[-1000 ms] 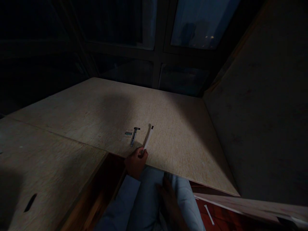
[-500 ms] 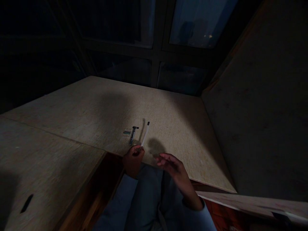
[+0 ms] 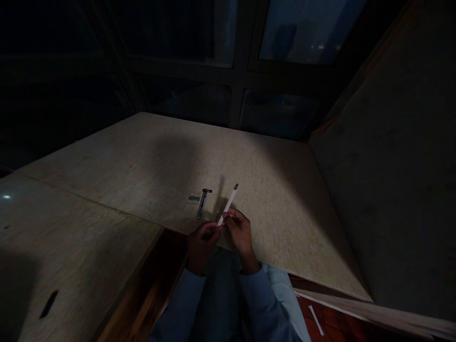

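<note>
Slim white stick (image 3: 229,202); dark-tipped; held aslant

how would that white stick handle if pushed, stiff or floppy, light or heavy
The white stick is probably stiff, projecting straight beyond the left hand and right hand without visible sag. It is likely light too, being so slim.

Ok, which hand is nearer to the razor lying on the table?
Left. The left hand is just on the near side of the razor, close to its handle end; the right hand is farther off, to the razor's right and nearer the person.
</note>
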### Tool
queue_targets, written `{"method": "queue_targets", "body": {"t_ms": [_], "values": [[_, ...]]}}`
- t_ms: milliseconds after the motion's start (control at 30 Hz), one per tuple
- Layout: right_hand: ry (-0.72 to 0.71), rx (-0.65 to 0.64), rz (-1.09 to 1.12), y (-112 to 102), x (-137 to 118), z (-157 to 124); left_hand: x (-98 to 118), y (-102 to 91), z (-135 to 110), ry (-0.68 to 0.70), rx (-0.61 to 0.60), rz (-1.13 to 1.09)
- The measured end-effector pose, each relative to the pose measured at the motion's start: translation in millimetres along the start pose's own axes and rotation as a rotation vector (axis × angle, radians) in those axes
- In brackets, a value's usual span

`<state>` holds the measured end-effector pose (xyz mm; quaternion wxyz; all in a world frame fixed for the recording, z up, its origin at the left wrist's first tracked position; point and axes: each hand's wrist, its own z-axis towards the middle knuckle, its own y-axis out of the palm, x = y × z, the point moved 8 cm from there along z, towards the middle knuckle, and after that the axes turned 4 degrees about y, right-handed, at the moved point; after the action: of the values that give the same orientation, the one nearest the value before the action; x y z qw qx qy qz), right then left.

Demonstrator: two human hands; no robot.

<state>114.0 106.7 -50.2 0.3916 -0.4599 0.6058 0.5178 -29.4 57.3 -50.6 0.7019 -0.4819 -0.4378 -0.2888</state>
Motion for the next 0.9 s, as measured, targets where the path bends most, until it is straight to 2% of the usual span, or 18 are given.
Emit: {"method": "queue_targets", "body": {"t_ms": [67,200,333,467,600,767,900], "values": [[-0.011,0.009,0.022,-8.1,-5.6,-1.6,-0.4,-0.2,-1.3,0.003,-0.016,-0.016],[-0.072,0.117,0.026,-38.7,-33.3,-10.8,3.5,-2.9,-2.4,-0.008,-0.036,-0.027],[-0.042,0.185,0.000,-63.8,-51.5,-28.8,6.7,-5.0,-0.7,-0.005,-0.039,0.025],[-0.038,0.236,0.009,-79.6,-48.8,-48.5,9.6,-3.3,-1.5,0.064,-0.034,0.122],[0.004,0.264,0.037,-89.7,-38.9,-59.7,13.3,5.8,-7.8,0.140,-0.097,0.283],[0.039,0.293,0.083,-102.4,-40.5,-62.4,20.5,15.0,-16.2,0.238,-0.130,0.499],[0.029,0.292,0.072,-111.6,-41.8,-61.3,23.4,18.8,-19.1,0.286,-0.128,0.565]]}}
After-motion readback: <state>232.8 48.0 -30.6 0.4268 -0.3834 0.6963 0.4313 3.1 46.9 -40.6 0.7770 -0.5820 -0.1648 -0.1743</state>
